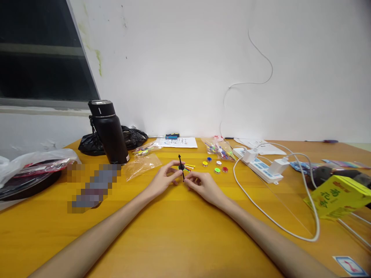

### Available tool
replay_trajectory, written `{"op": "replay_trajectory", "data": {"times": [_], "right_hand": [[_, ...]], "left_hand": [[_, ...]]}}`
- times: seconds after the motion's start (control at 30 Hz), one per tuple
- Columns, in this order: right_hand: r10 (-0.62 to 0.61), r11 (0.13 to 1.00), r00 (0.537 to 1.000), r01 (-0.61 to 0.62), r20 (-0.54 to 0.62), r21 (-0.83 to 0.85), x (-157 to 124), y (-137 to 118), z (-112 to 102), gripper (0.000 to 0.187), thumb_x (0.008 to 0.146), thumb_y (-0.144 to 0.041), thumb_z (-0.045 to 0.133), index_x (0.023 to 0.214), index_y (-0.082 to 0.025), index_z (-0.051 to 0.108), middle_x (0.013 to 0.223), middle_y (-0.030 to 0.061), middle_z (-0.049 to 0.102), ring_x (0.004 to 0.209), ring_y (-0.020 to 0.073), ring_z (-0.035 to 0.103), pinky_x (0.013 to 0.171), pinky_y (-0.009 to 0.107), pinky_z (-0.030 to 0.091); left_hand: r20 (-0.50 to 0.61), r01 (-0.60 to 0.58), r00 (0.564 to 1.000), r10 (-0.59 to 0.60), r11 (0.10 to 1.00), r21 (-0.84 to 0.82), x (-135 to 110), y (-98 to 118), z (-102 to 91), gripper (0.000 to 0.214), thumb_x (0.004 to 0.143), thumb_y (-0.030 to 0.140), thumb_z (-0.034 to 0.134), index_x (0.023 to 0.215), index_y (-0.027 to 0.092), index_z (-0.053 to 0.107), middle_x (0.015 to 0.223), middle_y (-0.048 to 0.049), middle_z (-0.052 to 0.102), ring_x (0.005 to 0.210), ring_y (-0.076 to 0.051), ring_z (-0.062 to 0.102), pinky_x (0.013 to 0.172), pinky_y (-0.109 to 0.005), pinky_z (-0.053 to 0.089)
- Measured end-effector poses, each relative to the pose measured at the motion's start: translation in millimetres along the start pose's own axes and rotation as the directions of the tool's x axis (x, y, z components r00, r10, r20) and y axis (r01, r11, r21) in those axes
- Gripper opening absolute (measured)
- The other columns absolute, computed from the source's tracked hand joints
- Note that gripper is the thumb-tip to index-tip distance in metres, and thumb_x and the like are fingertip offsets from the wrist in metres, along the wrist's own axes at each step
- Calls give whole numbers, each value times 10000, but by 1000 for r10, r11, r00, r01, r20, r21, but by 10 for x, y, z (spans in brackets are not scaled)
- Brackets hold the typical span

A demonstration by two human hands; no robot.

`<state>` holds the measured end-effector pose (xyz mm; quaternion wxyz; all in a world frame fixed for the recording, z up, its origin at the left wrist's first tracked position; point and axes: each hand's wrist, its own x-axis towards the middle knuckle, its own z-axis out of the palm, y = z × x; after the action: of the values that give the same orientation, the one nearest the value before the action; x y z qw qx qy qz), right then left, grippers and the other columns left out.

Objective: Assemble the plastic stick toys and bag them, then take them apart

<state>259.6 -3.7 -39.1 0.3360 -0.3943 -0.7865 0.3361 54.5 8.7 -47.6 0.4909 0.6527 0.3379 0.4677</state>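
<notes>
Within left hand (162, 178), pinched black arrow-tipped rod (181, 167), right hand (203, 186) just beside

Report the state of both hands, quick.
Left hand: closed, pinching the black arrow-tipped piece at its round middle.
Right hand: fingers curled at the piece's lower end; whether they grip it cannot be told.

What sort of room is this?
Perhaps an ordinary room used as a makeshift workspace: a yellow-brown, wood-look table in front of a stained white wall, with a long white multi-socket power strip on the tabletop.
</notes>
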Motion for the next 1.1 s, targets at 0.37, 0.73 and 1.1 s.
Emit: {"op": "replay_trajectory", "data": {"times": [0.37, 0.73, 1.1], "right_hand": [[-46, 990, 993, 59, 106, -131, 7, 36, -11, 202, 946, -341, 578, 910, -184, 701, 776, 0, 666, 661, 124, 535, 607, 232, 383], [-45, 982, 994, 63, 103, -178, -8, 20, -36, 251, 980, -362, 536, 925, -190, 710, 837, 14, 703, 705, 143, 562, 625, 247, 387], [-33, 980, 993, 54, 111, -192, 12, 20, -21, 241, 973, -345, 545, 923, -187, 720, 831, 14, 703, 703, 139, 562, 629, 250, 390]], "left_hand": [[49, -6, 999, 4, 999, 32, 17, -29, -2, 371, 895, 473, 637, 1150, 206, 667, 1268, -111, 630, 962, -205, 628, 651, -249, 540], [126, -46, 991, -37, 803, 594, 95, 418, -587, 293, 865, 467, 620, 969, 199, 676, 955, -37, 725, 867, -198, 659, 763, -281, 486], [-72, 415, 746, -662, 378, 828, -187, 742, -1142, 189, 667, 329, 661, 785, 197, 595, 699, -47, 745, 628, -240, 726, 568, -277, 532]]}}
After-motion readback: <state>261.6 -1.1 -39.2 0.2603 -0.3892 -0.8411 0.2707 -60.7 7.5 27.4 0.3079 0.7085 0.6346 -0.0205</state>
